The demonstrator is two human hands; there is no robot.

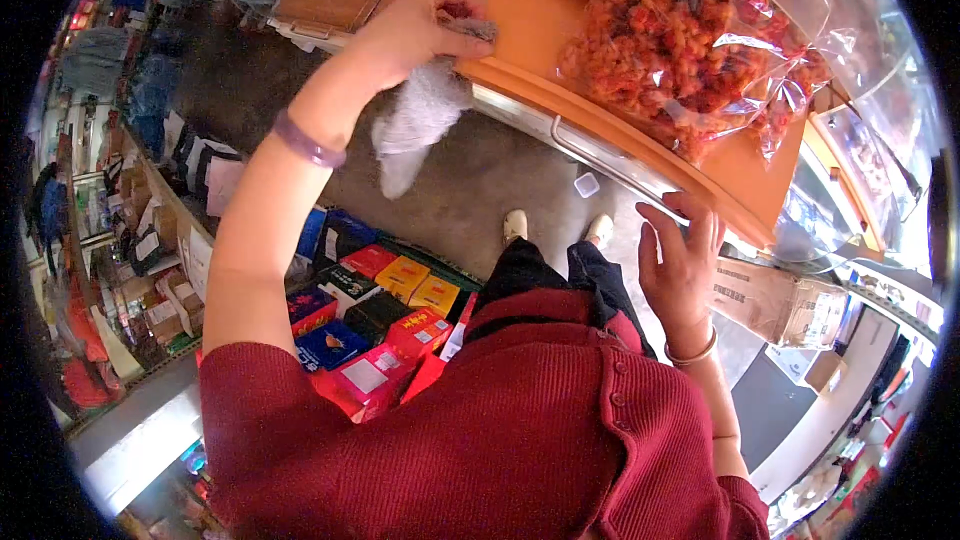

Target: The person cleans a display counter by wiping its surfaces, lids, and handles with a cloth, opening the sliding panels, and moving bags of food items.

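Note:
My left hand (415,35) is closed round a grey cloth (425,110) at the edge of an orange counter (520,15); most of the cloth hangs down over the floor. Near the counter's right front corner is my right hand (685,255), its fingers loosely bent and apart, with nothing visible in them. Its fingertips are close to the counter's front edge; whether they touch it I cannot tell. A clear plastic bag (735,40) full of clumpy red-orange pieces (655,25) rests on the counter.
A metal handle (600,160) runs along the counter's front. Colourful boxes (375,315) are packed together behind my left side. A cardboard carton (775,300) stands at the right, and a small white container (587,185) lies on the floor. Stocked shelves line the left.

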